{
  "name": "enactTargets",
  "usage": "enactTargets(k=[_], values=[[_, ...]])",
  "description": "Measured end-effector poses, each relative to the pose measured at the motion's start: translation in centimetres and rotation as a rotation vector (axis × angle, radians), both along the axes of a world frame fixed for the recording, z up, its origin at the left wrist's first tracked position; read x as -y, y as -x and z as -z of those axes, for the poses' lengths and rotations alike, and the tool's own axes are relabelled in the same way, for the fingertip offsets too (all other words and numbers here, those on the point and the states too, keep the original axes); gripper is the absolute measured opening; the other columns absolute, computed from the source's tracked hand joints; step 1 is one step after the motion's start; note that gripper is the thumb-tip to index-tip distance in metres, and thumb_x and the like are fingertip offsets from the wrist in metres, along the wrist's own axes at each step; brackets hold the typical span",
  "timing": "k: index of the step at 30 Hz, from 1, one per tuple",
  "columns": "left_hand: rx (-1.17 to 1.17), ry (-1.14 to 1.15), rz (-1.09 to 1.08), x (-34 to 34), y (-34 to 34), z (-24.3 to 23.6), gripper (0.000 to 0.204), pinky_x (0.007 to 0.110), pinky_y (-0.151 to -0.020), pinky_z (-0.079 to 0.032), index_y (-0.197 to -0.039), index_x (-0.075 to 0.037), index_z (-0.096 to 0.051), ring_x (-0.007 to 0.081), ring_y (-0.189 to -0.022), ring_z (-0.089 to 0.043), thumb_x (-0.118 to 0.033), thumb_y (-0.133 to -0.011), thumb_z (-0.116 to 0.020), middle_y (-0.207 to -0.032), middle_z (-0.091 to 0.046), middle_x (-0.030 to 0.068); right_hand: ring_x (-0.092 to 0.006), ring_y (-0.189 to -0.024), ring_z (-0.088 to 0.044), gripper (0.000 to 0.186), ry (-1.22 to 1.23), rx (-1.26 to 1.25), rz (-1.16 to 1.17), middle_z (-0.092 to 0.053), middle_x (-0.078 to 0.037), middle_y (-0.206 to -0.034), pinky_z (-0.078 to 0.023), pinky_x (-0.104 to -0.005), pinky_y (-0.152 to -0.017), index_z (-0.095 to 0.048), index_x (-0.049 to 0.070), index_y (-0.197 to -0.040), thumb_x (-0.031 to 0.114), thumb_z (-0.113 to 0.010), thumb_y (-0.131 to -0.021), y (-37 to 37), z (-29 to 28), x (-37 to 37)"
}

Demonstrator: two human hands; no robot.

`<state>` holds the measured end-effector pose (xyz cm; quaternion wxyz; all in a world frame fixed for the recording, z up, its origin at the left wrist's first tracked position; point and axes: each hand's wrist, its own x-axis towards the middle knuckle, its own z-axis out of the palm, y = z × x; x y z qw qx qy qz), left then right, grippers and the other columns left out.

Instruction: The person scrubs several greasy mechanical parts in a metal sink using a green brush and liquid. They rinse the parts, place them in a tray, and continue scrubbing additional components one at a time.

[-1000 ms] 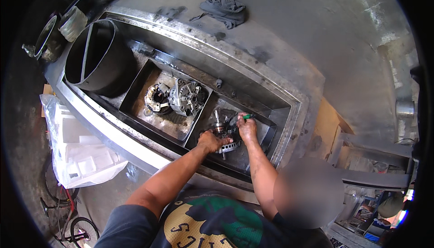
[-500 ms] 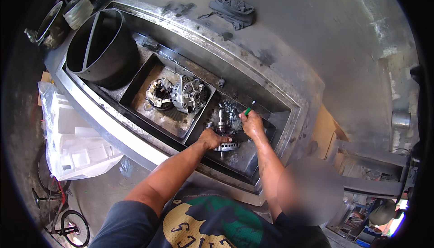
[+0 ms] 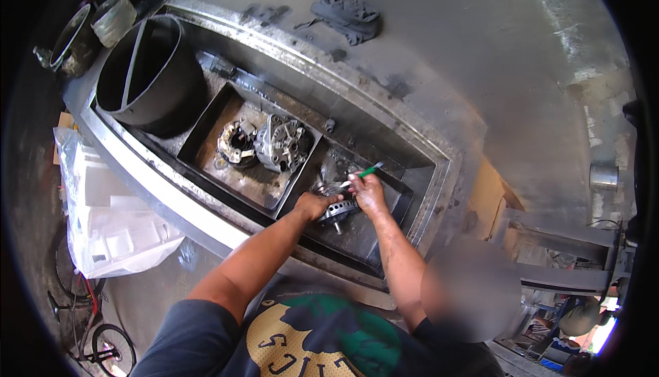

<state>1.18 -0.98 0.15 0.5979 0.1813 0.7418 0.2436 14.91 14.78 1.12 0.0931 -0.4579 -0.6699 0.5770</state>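
My left hand [image 3: 316, 205] is closed on a silver alternator part [image 3: 341, 210], a round piece with a ring of holes and a shaft. It sits tilted in the right compartment of a dark metal basin [image 3: 384, 257]. My right hand [image 3: 368, 193] grips a slim green-handled brush [image 3: 371, 170]; its pale end points down-left at the part, almost touching or touching. Fingers hide much of the part's upper side. In the left compartment lie a ring-shaped metal part [image 3: 237, 145] with copper-toned pieces and a finned alternator housing [image 3: 283, 143].
A big dark drum [image 3: 147, 78] stands at the basin's left end. A grey rag [image 3: 347, 18] lies on the floor beyond the rim. White foam packaging in plastic [image 3: 113, 212] and a bicycle [image 3: 96, 325] are at left, a wooden board [image 3: 491, 202] at right.
My right hand has moved left, bringing the brush to the part. The part has tipped, its lower shaft now slanting, and my left hand has shifted slightly left.
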Motion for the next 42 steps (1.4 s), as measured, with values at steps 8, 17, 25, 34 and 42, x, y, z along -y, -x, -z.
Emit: enactTargets(k=[8, 17, 25, 34, 42], values=[[-0.59, -0.209, -0.188, -0.5, -2.4, -7.3, 0.098, 0.048, -0.108, -0.049, -0.14, 0.009, -0.053, 0.0451, -0.129, -0.058, -0.061, -0.08, -0.083, -0.14, -0.057, 0.03, -0.0345, -0.097, -0.075, 0.019, -0.283, 0.201, 0.164, -0.076, -0.02, -0.103, -0.057, -0.0406, -0.085, -0.072, 0.002, -0.103, 0.02, -0.07, -0.097, -5.6, 3.4, -3.0], [-0.45, -0.425, 0.116, 0.1, -2.5, -6.4, 0.058, 0.046, -0.102, -0.054, -0.125, 0.002, -0.066, 0.041, -0.118, -0.068, -0.028, -0.08, -0.088, -0.122, -0.071, 0.0258, -0.0333, -0.072, -0.073, 0.017, -0.625, 0.193, 0.126, -0.074, -0.018, -0.081, -0.057, -0.0431, -0.069, -0.072, 0.003, -0.095, 0.02, -0.076, -0.095, -4.2, -6.5, 2.9], [-0.476, -0.32, 0.169, -0.2, -1.9, -7.4, 0.06, 0.049, -0.098, -0.055, -0.122, 0.0, -0.062, 0.0432, -0.114, -0.069, -0.032, -0.079, -0.089, -0.117, -0.072, 0.0272, -0.0337, -0.075, -0.074, 0.018, -0.51, 0.299, 0.051, -0.075, -0.018, -0.084, -0.059, -0.0412, -0.072, -0.074, 0.003, -0.101, 0.021, -0.075, -0.096, -4.0, -6.7, 4.7], [-0.421, -0.294, 0.131, 0.4, -2.2, -7.6, 0.056, 0.05, -0.098, -0.055, -0.119, -0.002, -0.064, 0.044, -0.113, -0.069, -0.033, -0.08, -0.089, -0.115, -0.073, 0.0257, -0.0331, -0.08, -0.074, 0.024, -0.614, 0.203, 0.045, -0.074, -0.019, -0.086, -0.056, -0.0442, -0.07, -0.07, 0.003, -0.1, 0.026, -0.075, -0.098, -4.0, -7.2, 5.9], [-0.35, -0.326, 0.119, -0.6, -1.9, -8.2, 0.054, 0.047, -0.098, -0.055, -0.117, -0.004, -0.064, 0.041, -0.112, -0.07, -0.03, -0.078, -0.09, -0.115, -0.074, 0.0225, -0.0381, -0.091, -0.073, 0.014, -0.577, 0.353, 0.219, -0.076, -0.019, -0.096, -0.057, -0.0439, -0.082, -0.073, 0.003, -0.101, 0.015, -0.074, -0.094, -8.2, 2.0, 0.9]])
